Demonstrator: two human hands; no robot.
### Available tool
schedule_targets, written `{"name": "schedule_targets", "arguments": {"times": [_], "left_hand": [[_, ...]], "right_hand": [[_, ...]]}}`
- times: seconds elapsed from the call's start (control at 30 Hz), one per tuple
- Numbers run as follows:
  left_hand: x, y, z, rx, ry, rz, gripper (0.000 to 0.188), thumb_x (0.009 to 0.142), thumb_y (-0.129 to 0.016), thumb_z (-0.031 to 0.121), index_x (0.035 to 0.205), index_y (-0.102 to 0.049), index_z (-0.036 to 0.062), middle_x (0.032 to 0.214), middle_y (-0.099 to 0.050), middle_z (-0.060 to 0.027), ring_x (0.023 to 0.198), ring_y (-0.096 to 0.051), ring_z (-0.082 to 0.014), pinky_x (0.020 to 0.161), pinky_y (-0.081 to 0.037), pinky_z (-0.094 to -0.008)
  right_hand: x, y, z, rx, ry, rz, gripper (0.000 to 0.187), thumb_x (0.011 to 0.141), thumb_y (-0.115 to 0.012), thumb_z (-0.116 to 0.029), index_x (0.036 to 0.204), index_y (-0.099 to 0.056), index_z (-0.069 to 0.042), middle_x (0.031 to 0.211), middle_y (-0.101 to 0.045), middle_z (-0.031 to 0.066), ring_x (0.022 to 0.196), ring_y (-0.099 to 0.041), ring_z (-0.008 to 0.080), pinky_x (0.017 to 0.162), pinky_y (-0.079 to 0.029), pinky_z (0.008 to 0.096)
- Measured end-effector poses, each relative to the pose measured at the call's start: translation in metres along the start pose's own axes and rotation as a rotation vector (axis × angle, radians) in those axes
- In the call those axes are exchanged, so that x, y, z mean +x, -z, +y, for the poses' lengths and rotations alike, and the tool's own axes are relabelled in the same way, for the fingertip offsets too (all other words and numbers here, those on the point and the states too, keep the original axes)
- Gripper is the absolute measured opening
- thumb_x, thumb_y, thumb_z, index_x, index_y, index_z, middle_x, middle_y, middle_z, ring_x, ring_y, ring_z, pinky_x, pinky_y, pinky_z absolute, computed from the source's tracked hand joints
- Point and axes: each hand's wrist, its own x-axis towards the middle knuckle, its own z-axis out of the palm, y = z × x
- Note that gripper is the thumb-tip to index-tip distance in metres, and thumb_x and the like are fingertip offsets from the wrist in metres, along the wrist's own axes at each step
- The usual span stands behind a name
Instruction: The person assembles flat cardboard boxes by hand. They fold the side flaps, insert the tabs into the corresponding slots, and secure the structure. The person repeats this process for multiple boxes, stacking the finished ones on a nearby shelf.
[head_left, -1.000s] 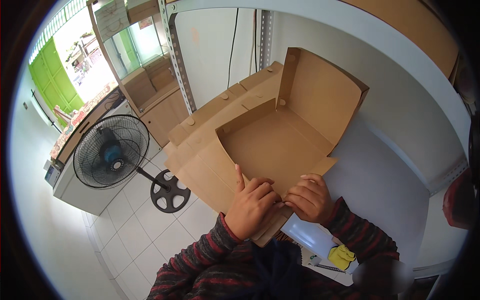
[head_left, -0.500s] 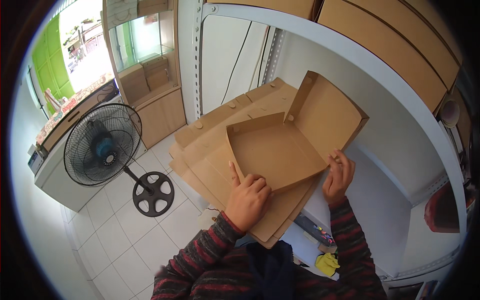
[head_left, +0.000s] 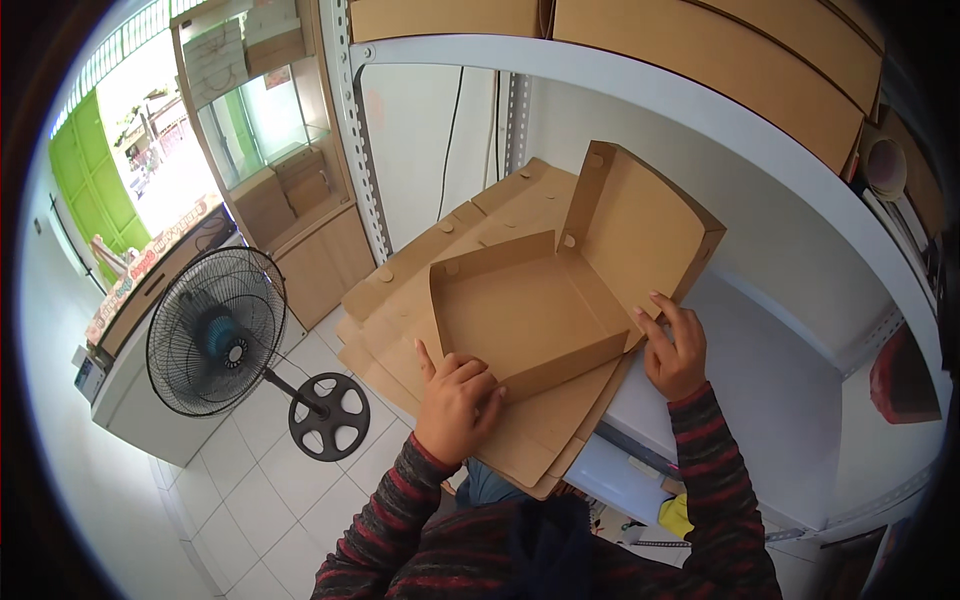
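A brown cardboard box (head_left: 530,310) with its lid standing up sits on a stack of flat cardboard sheets (head_left: 440,260) on a white shelf (head_left: 780,380). My left hand (head_left: 455,400) presses against the box's near front corner, thumb up along the left wall. My right hand (head_left: 675,345) touches the box's right side where the raised lid (head_left: 640,225) meets the tray, fingers spread.
A black pedestal fan (head_left: 215,335) stands on the tiled floor to the left. Behind it are a wooden cabinet (head_left: 300,250) and a glass door. More flat cartons lie on the upper shelf (head_left: 720,50). A yellow object (head_left: 677,515) sits under the shelf.
The front and side walls of the box have been folded up into a tray. My right hand moved from the front edge to the right side of the box.
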Motion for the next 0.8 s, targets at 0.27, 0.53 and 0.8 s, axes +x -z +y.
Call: {"name": "schedule_targets", "arguments": {"times": [0.27,0.53,0.8], "left_hand": [[-0.007,0.007,0.019,-0.065,0.118,0.191,0.014,0.075,-0.074,0.012,0.082,-0.065,0.0040,0.130,-0.049,-0.0215,0.128,-0.041,-0.0503,0.106,-0.023,-0.0688],[-0.001,0.025,0.000,-0.257,-0.111,0.148,0.013,0.080,-0.060,-0.013,0.086,-0.065,-0.0022,0.140,-0.040,-0.0241,0.136,-0.034,-0.0467,0.103,-0.046,-0.0502],[0.048,0.115,-0.045,-0.186,-0.286,0.111,0.020,0.069,-0.067,-0.014,0.084,-0.064,-0.0002,0.137,-0.046,-0.0252,0.127,-0.049,-0.0410,0.101,-0.045,-0.0420]], "right_hand": [[0.005,0.008,0.003,0.203,-0.350,0.315,0.101,0.075,-0.080,-0.029,0.152,-0.017,-0.009,0.150,-0.024,0.0249,0.122,-0.046,0.0372,0.094,-0.045,0.0463],[-0.015,-0.012,0.019,1.551,-1.131,0.343,0.095,0.088,-0.043,-0.072,0.153,-0.013,-0.010,0.153,-0.025,0.0187,0.134,-0.038,0.0347,0.108,-0.034,0.0452],[-0.043,-0.025,0.056,2.337,-1.097,0.255,0.085,0.089,-0.036,-0.074,0.147,-0.032,-0.012,0.144,-0.042,0.0168,0.130,-0.042,0.0363,0.108,-0.033,0.0518]]}}
